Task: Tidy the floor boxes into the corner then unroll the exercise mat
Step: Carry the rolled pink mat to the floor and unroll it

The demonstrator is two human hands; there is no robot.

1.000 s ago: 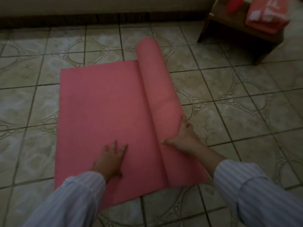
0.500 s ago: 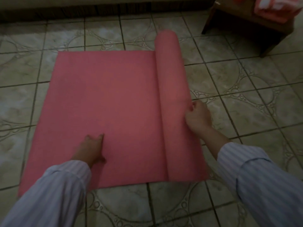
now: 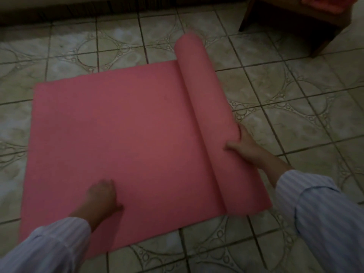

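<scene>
A pink exercise mat (image 3: 122, 138) lies partly unrolled on the tiled floor. Its flat part spreads to the left and the remaining roll (image 3: 204, 107) lies along its right side, running from near me toward the far wall. My right hand (image 3: 243, 147) wraps the roll's right side near its near end, thumb on top. Pressed on the flat part near its front edge is my left hand (image 3: 102, 196), fingers curled down against the mat. No boxes are in view.
A dark wooden stool (image 3: 291, 22) stands at the far right with a red and white item (image 3: 327, 4) on top. A dark skirting and a wall (image 3: 78, 10) run along the back. Patterned floor tiles (image 3: 295, 107) extend to the right of the roll.
The roll has moved to the right and more flat mat lies open. My right hand went along with the roll; my left hand stayed pressed on the flat part.
</scene>
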